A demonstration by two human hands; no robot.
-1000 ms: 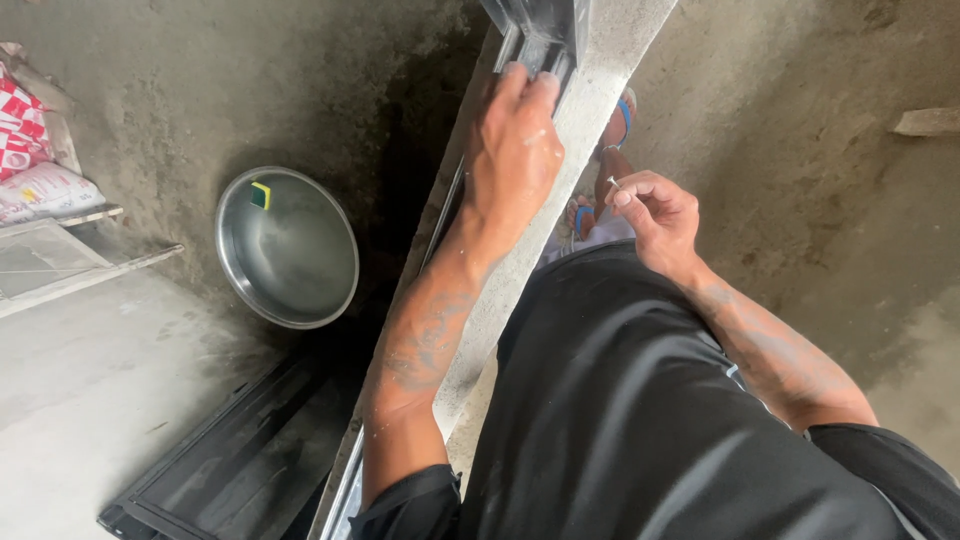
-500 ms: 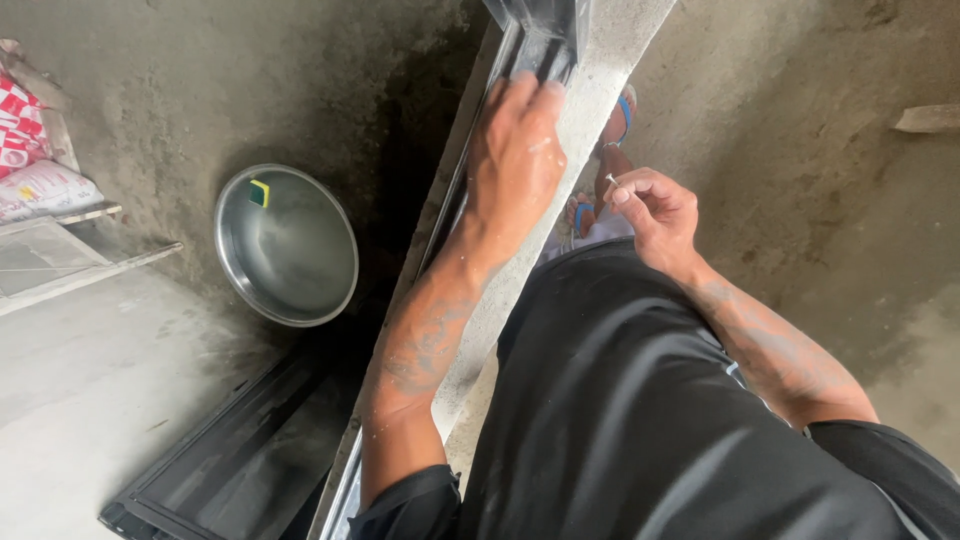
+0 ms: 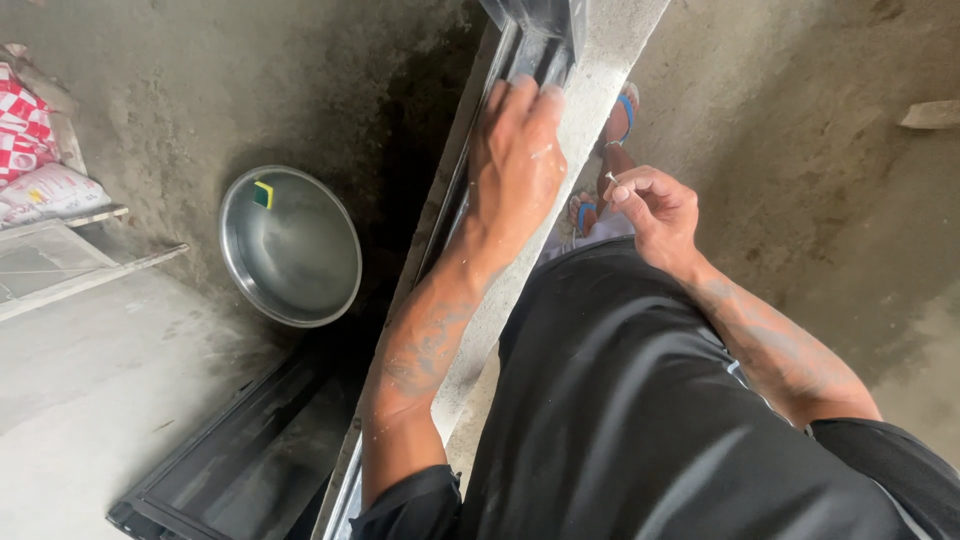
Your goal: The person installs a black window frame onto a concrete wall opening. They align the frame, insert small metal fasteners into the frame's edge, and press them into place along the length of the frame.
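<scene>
Rough grey concrete floor (image 3: 820,200) fills the scene, dark and damp at far centre. Across it, from near centre to far right, runs a long pale concrete ledge (image 3: 600,110) with a dark metal channel frame (image 3: 535,40) seated along its left edge. A second black rectangular frame (image 3: 230,470) lies flat on the floor at near left. Left of the ledge stands a round stainless-steel basin (image 3: 290,245) holding shallow water and a small yellow-green sponge (image 3: 263,193). Red-and-white sacks (image 3: 25,130) sit at the far left edge.

Step in hand, as judged: seating or steadying the channel frame on the ledge while a fastener is readied. The next move calls for fine alignment of the small part with the frame, with pressure kept on the frame.

Left hand (image 3: 520,165): arm extended forward, palm down, fingers together and pressed flat on the frame. Right hand (image 3: 650,205): elbow bent, raised right of the ledge, thumb and forefinger pinching a small pale screw-like piece (image 3: 610,178); its exact kind cannot be told.
</scene>
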